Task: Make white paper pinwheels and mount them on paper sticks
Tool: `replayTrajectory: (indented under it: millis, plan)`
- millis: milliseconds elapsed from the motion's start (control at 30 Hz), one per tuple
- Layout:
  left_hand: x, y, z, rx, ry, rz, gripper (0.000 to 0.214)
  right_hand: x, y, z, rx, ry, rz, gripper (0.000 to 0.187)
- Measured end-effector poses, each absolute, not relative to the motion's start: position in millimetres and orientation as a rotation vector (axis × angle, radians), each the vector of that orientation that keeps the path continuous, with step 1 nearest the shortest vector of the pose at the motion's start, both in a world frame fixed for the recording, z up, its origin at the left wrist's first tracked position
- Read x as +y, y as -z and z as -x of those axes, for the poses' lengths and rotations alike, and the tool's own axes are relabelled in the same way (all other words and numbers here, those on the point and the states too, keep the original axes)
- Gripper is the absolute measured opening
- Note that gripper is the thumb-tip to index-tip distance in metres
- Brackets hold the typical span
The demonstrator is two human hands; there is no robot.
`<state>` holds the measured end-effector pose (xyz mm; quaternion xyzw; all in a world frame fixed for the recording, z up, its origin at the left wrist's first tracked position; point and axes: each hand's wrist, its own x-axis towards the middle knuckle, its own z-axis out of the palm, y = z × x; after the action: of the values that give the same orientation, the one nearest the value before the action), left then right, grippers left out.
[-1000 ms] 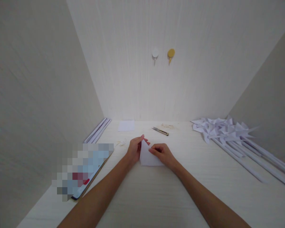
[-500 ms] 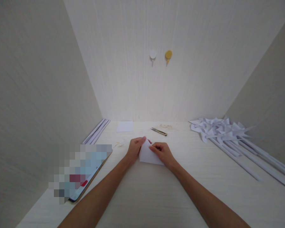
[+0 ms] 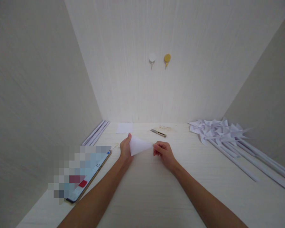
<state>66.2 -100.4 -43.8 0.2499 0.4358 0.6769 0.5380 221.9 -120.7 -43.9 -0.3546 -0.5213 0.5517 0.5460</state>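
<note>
A white folded paper triangle [image 3: 139, 146] is held just above the pale desk [image 3: 144, 190], between my two hands. My left hand [image 3: 125, 148] grips the paper's wide left edge, fingers curled round it. My right hand [image 3: 163, 151] pinches the paper's pointed right tip with closed fingers. Both forearms reach in from the bottom of the view.
A tablet [image 3: 85, 175] lies at the left. Rolled paper sticks [image 3: 96, 132] rest by the left wall and a small white square sheet [image 3: 124, 128] at the back. Scissors [image 3: 158, 132] lie behind the hands. A pile of white paper pinwheels on sticks [image 3: 225, 134] fills the right side. Two hooks [image 3: 159, 59] hang on the back wall.
The paper lay on the desk under both hands; now it is lifted and stretched out sideways, my left hand shifted left and my right hand holds the tip.
</note>
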Motion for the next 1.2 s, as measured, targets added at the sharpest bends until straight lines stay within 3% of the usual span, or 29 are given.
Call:
replayTrajectory:
  millis: [133, 267, 467, 633, 933, 1200]
  plan:
    - [-102.5, 46.2, -69.2, 1.086, -1.49, -0.744, 0.048, -118.8, 45.8, -223.4, -1.079, -1.299, 0.833, 0.033]
    - [-108.6, 46.5, -79.5, 1.152, -1.204, -1.044, 0.049, -121.8, 46.0, -218.1, -1.325, -1.402, 0.89, 0.032]
    - [-110.4, 43.6, -84.5, 0.887, -1.245, -0.944, 0.058, -117.8, 51.4, -219.7, -1.164, -1.35, 0.942, 0.032]
    - [-109.3, 47.3, -85.5, 0.954, -1.239, -1.092, 0.036, -113.4, 54.6, -220.4, -1.169, -1.289, 0.955, 0.03]
    - [-106.0, 35.2, -80.0, 0.949, -1.383, -0.681, 0.009, -100.6, 55.6, -237.3, -1.438, -0.332, 1.421, 0.006]
    - [-109.7, 30.4, -76.5, 0.958, -1.408, -0.611, 0.004, -62.8, 29.0, -238.1, -1.899, 0.122, 1.961, 0.023]
